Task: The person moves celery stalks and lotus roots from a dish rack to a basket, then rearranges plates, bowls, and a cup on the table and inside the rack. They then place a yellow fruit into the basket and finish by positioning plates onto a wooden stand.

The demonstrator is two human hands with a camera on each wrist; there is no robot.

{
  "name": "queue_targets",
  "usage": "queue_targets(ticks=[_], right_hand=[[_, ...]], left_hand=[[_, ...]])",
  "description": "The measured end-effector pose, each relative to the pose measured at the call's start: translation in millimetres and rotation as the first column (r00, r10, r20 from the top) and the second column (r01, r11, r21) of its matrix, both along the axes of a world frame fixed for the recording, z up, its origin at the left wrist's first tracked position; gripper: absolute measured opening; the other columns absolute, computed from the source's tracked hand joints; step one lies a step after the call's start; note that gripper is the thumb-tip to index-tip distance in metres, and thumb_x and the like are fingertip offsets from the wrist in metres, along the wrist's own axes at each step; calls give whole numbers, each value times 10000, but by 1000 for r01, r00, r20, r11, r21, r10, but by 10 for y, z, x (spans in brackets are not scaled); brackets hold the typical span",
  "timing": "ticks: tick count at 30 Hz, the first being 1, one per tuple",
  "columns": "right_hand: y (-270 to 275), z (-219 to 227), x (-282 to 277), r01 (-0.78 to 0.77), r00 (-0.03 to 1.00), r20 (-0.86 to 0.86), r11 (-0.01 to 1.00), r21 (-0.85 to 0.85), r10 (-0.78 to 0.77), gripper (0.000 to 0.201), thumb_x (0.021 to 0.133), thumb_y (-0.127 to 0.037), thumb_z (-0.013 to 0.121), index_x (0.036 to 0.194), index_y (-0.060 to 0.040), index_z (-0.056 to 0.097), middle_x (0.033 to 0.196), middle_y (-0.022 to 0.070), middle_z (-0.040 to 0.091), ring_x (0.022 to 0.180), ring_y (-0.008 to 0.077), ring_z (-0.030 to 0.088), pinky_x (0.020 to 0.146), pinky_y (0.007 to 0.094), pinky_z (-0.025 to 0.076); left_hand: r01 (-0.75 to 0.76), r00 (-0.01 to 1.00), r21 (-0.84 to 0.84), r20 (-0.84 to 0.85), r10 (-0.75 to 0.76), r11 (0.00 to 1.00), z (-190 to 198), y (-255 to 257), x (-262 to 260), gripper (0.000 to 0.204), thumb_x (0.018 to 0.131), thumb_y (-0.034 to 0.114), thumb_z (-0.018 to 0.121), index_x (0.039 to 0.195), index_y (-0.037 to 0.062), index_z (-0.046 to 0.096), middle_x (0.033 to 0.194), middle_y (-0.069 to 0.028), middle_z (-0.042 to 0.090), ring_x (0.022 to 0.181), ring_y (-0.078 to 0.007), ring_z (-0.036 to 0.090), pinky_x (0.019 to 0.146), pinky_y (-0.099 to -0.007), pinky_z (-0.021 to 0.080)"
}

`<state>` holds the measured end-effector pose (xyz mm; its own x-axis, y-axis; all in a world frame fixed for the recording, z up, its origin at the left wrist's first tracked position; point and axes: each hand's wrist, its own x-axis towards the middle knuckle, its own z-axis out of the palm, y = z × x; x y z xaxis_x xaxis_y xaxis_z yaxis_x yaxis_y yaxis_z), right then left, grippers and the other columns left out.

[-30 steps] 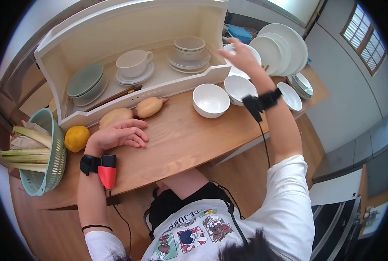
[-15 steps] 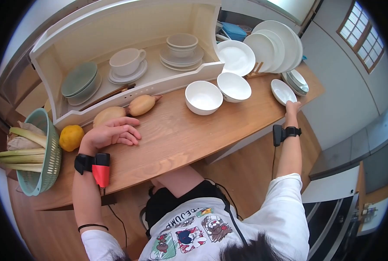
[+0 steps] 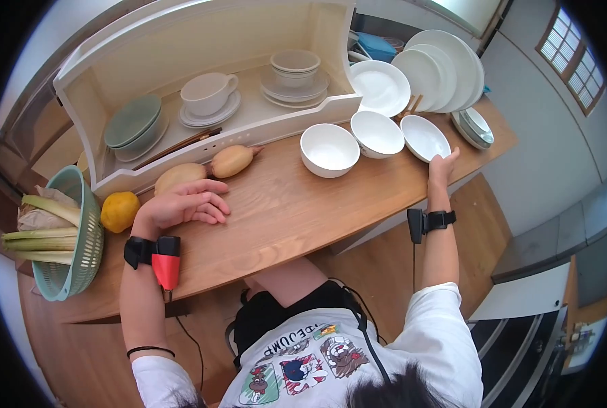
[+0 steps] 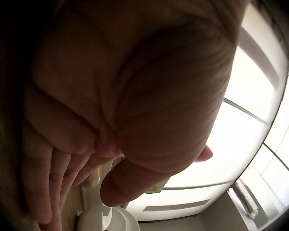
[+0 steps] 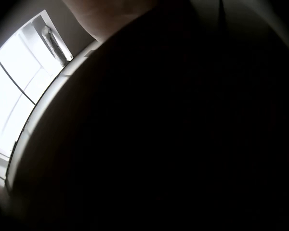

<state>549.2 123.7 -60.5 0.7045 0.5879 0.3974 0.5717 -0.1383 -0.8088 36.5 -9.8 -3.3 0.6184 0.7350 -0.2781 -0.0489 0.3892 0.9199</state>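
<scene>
In the head view the right hand (image 3: 441, 166) is at the near rim of a shallow white oval dish (image 3: 426, 138), its thumb side against the edge; the fingers beneath are partly hidden. Left of that dish stand two white bowls (image 3: 377, 134), (image 3: 329, 150). The left hand (image 3: 186, 205) rests on the table beside a pale root vegetable (image 3: 180, 178), fingers loosely bent and holding nothing. Its palm and fingers (image 4: 58, 178) fill much of the left wrist view. The right wrist view is mostly dark, with a bit of skin at the top.
A cream shelf (image 3: 249, 130) holds cups, bowls and plates. White plates (image 3: 380, 88) stand upright behind the bowls, and small stacked dishes (image 3: 472, 129) sit at the right end. On the left are a yellow fruit (image 3: 120, 211) and a green basket (image 3: 90, 248) of vegetables.
The right hand came down from the upright plates to the oval dish, and both then moved left, close to the bowls. The left hand stayed in place.
</scene>
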Motion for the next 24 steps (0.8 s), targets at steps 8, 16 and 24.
queue_targets(ticks=[8,16,24], right_hand=[[-188,84,-223,-150,989,-12,989,17,150,623,717,-44,425,1306,20,233,1255,279,377,1166,375,383,973,374,288],[-137,-9,-122,-214,976,-26,977,17,214,650,706,-58,443,1316,-12,224,1189,290,435,1100,407,434,934,412,324],[-121,-53,-85,-328,931,-118,934,141,345,635,700,-55,494,1290,12,268,966,167,564,892,261,548,809,323,403]], left_hand=[[-1,1000,-6,-7,1,1000,-12,15,-1,356,911,158,416,1223,-6,363,1036,-165,546,925,-207,582,820,-279,469],[-4,1000,-12,6,4,1000,-7,14,2,353,912,154,414,1222,-8,363,1037,-164,547,923,-203,584,819,-274,473],[-12,1000,-14,-16,12,1000,-7,16,7,367,913,158,406,1239,-4,356,1031,-158,547,908,-192,586,800,-264,477]])
